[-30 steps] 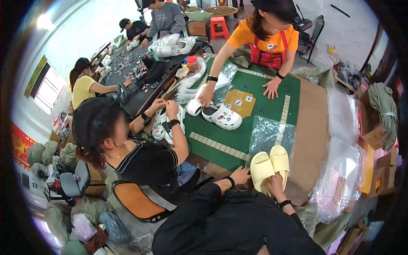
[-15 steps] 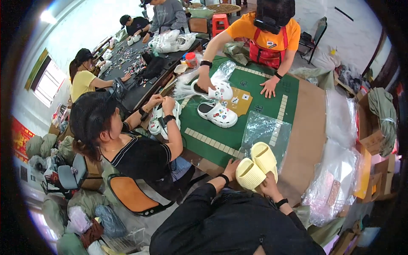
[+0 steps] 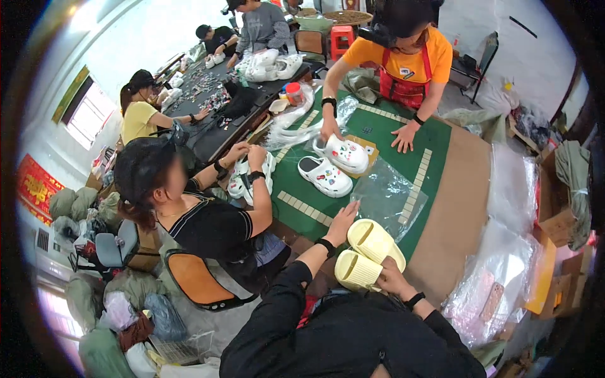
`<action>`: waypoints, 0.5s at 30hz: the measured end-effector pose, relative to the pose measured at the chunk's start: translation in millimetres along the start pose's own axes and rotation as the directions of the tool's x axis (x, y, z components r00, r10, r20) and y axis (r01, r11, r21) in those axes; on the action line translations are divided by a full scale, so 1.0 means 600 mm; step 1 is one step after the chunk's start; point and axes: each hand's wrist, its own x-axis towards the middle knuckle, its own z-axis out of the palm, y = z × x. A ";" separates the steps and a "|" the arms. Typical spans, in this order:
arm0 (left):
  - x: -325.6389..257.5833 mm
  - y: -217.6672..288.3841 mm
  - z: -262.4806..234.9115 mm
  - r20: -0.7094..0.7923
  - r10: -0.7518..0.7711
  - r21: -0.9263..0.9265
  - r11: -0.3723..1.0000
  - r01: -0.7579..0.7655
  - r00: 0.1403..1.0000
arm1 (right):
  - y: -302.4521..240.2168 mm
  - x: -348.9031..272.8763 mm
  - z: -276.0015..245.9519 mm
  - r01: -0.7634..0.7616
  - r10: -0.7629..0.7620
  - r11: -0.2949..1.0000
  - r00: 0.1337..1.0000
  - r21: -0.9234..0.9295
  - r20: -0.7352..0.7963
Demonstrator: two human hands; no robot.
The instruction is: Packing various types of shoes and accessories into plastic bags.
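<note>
While the two pale yellow slippers (image 3: 368, 252) sit at the near edge of the desk (image 3: 454, 208), my right hand (image 3: 392, 278) grips the nearer one and my left hand (image 3: 343, 222) rests open beside the farther. A clear plastic bag (image 3: 394, 195) lies just beyond, then white clogs (image 3: 334, 167).

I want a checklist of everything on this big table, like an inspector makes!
Surface: green mat on a brown table.
Job's things: two pale yellow slippers at the near edge.
Clutter: white decorated clogs, clear plastic bags.
Grippers: left hand reaches over the mat beside the slippers; right hand grips the nearer slipper.
Cables: nothing seen.
Surroundings: people working at the table, orange chair, stuffed sacks on the floor.
</note>
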 end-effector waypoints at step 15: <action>-0.005 0.017 -0.027 0.190 -0.013 -0.087 0.996 0.030 0.982 | 0.075 0.045 -0.054 -0.623 0.587 0.510 0.756 0.593 0.290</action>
